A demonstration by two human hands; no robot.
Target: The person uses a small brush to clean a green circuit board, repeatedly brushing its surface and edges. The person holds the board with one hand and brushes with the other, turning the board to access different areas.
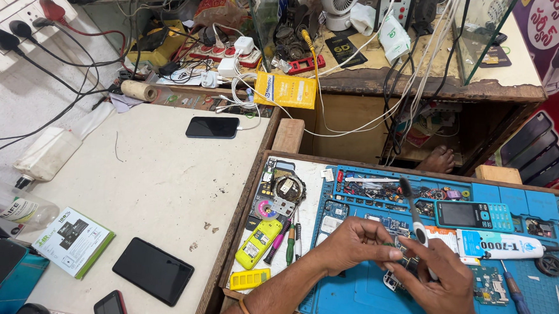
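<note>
the grip first: the left hand (351, 243) pinches a small circuit board (397, 251) between closed fingertips, holding it just above the blue mat (355, 301). the right hand (442, 283) is wrapped shut round a brush (415, 215), a toothbrush by the look of it, bristle head standing up and away from the mat.

so this looks like the cleaning step on that little board, brush in one hand and part in the other. as i read it, the next move calls for tipping the bristles down onto the board while the left hand keeps it level. a light touch, since the part is small and only pinched at its edge.

around the mat now. just right of the hands lies a white tube of glue (501, 245), and above that a teal keypad phone (474, 215). left of the mat sit a yellow phone shell (259, 242) and some screwdrivers (288, 240), all on the same tray.

further left of the mat, the pale worktop (157, 182) carries a black phone (212, 127) on a white cable, a dark tablet (152, 271) and a green and white box (73, 242). behind the mat, a cluttered wooden shelf (423, 85) with tangled cables and a power strip (224, 52). a bare foot (437, 160) shows under it.
</note>
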